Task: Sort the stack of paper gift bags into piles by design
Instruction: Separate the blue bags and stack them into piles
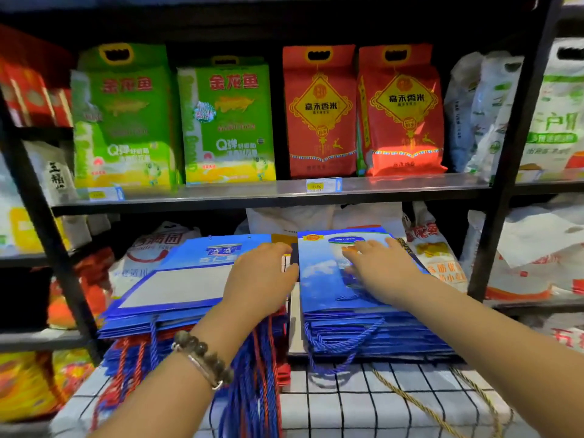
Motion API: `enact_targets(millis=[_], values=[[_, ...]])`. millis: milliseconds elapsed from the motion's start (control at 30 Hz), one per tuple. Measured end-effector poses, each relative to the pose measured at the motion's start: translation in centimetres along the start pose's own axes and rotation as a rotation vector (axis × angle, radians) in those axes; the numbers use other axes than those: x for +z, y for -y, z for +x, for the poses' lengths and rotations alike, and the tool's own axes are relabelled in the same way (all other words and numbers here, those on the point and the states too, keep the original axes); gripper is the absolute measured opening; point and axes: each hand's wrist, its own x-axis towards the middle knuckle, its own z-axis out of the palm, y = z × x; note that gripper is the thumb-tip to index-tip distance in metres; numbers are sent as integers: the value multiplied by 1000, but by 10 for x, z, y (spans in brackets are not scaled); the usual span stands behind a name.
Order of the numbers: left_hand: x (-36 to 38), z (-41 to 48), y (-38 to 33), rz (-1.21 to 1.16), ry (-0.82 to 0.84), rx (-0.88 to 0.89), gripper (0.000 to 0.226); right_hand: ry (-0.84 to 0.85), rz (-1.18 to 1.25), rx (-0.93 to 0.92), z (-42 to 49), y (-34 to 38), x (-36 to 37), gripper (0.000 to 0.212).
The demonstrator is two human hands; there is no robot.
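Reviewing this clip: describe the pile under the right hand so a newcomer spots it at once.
Below the shelf of green and red rice bags, two piles of flat blue gift bags lie on a checked cloth. The right pile sits under the right hand. Its top bag shows sky and clouds; the left pile shows a large white panel.

Shop, shelved rice bags (319,112), price tag (323,185)

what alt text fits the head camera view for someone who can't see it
A person's left hand rests on the left pile and the right hand on the right pile of flat blue gift bags, side by side on a checked cloth. Green rice bags and red rice bags stand on the shelf behind.
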Motion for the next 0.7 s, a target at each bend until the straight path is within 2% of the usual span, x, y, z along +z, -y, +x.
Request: enact_targets(millis=[67, 100, 200, 300, 400, 533, 633, 700], values=[[-7, -3, 25, 185, 108, -102, 53, -116, 199, -45, 4, 18, -20, 39], [-7, -6, 35, 247, 182, -146, 58, -115, 333, -66, 7, 29, -27, 38], [0, -15, 48, 266, 350, -192, 62, -30, 544, -120, 24, 68, -40, 35], [-5, -20, 48, 271, 371, -186, 69, 96, 705, -152, 46, 104, -40, 32], [-18, -26, 52, 271, 402, -143, 75, 177, 665, -187, 56, 130, -40, 32], [-35, -37, 55, 250, 405, -86, 58, 131, 699, -190, 58, 143, -52, 35], [-45, -44, 54, 333, 370, 2, 28, 190, 824, -225, 57, 147, -63, 20], [-52, -47, 56, 346, 342, 63, 30, 117, 838, -127, 60, 142, -63, 19]])
